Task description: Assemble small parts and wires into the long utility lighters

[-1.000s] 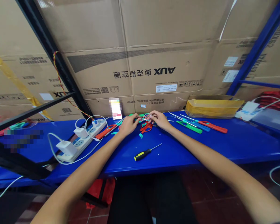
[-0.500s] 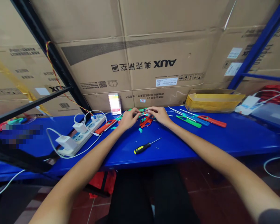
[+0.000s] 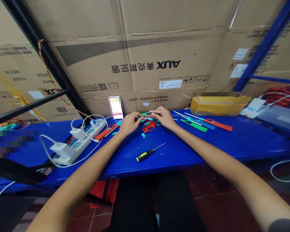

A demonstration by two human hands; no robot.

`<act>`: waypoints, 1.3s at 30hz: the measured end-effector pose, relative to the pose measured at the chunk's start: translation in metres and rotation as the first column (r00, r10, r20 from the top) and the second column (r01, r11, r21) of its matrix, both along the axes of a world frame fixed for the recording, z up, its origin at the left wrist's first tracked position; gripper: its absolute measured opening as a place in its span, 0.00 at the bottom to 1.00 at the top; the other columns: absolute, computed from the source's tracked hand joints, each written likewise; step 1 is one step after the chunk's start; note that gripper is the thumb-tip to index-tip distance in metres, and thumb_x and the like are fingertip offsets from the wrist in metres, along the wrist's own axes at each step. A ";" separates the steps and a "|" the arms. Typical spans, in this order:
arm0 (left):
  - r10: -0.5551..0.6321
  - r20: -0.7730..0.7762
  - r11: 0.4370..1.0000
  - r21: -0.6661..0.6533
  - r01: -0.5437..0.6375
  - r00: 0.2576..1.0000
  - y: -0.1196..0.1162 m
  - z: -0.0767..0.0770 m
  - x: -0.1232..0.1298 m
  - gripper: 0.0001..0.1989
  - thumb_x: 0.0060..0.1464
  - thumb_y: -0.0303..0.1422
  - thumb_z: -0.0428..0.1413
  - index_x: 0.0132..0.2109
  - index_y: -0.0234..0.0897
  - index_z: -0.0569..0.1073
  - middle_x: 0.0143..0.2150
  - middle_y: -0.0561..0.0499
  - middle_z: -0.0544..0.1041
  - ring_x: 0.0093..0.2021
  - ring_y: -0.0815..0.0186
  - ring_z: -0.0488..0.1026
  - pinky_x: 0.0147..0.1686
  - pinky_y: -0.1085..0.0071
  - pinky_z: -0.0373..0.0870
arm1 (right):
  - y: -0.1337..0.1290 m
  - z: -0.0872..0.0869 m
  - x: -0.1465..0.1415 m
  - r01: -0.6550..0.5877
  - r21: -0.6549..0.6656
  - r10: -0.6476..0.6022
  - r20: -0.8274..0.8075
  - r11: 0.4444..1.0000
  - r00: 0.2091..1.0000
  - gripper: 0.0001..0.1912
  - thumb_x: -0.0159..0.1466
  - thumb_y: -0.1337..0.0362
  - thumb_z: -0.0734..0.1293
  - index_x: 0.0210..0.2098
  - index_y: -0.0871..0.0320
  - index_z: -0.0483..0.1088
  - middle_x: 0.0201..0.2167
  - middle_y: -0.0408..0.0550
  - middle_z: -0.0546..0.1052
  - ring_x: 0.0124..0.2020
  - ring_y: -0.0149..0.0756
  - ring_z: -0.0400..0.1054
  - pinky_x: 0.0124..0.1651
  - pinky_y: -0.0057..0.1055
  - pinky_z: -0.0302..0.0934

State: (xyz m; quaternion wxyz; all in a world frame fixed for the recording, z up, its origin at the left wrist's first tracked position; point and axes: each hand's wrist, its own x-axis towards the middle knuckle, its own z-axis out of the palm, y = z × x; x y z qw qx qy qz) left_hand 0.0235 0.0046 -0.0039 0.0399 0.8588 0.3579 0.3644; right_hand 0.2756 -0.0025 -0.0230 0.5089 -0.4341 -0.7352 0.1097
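My left hand [image 3: 131,123] is closed at the fingertips on something thin that I cannot make out. Close on its right, my right hand [image 3: 164,118] pinches at a small piece, also too small to name. Between and just below both hands lie red plastic parts [image 3: 149,127]. A small teal piece [image 3: 143,136] rests in front of them. Nearer the table's front edge is a black and yellow screwdriver [image 3: 145,155], its shaft pointing right and away.
Red [image 3: 219,124], blue and green [image 3: 194,125] long lighters lie at right, before a yellow-taped box [image 3: 217,104]. Another red lighter [image 3: 106,132] is left, beside a white power strip [image 3: 81,143] with cables. A lit phone [image 3: 116,109] leans against the cardboard.
The view has shifted slightly. My left hand has drawn a little to the left, away from my right hand, and both keep their fingers together.
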 end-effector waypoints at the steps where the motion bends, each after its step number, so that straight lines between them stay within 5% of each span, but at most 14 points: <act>1: -0.001 0.006 1.000 -0.002 0.001 1.000 -0.001 0.000 0.000 0.10 0.70 0.38 0.56 0.44 0.39 0.79 0.43 0.47 0.84 0.41 0.58 0.80 0.43 0.65 0.73 | -0.001 0.001 0.000 0.003 0.001 -0.003 0.013 1.000 1.000 0.12 0.69 0.59 0.74 0.50 0.50 0.85 0.34 0.45 0.74 0.36 0.38 0.70 0.46 0.36 0.66; 5: -0.017 0.039 1.000 0.006 0.016 0.999 -0.004 0.002 0.001 0.11 0.71 0.40 0.56 0.46 0.39 0.79 0.42 0.48 0.84 0.39 0.60 0.79 0.41 0.66 0.72 | -0.006 0.006 0.001 -0.012 0.002 0.012 -0.024 1.000 1.000 0.17 0.65 0.60 0.77 0.53 0.53 0.82 0.36 0.45 0.78 0.34 0.38 0.71 0.45 0.36 0.66; 11: -0.034 0.042 0.998 0.047 0.032 0.999 -0.006 0.002 0.002 0.09 0.71 0.38 0.56 0.46 0.39 0.78 0.42 0.48 0.83 0.39 0.61 0.78 0.41 0.67 0.72 | -0.010 0.014 0.001 0.004 0.051 -0.003 -0.026 0.999 1.000 0.07 0.65 0.58 0.78 0.40 0.54 0.83 0.36 0.47 0.81 0.34 0.39 0.72 0.43 0.35 0.66; 28: 0.000 0.084 1.000 -0.024 0.002 0.996 -0.011 0.002 0.007 0.06 0.68 0.36 0.59 0.46 0.41 0.80 0.41 0.49 0.87 0.38 0.59 0.83 0.38 0.67 0.74 | -0.009 0.006 -0.010 -0.196 -0.317 0.089 -0.322 0.928 0.942 0.11 0.57 0.60 0.78 0.38 0.57 0.82 0.30 0.49 0.85 0.28 0.39 0.79 0.31 0.33 0.73; 39: -0.009 0.243 0.990 -0.137 0.043 0.970 -0.015 -0.006 0.016 0.04 0.66 0.34 0.63 0.47 0.41 0.78 0.44 0.49 0.87 0.45 0.55 0.86 0.47 0.63 0.80 | -0.024 0.004 -0.026 -0.217 -0.317 0.065 -0.426 0.923 0.902 0.17 0.58 0.57 0.78 0.41 0.55 0.72 0.30 0.46 0.85 0.12 0.28 0.66 0.14 0.23 0.57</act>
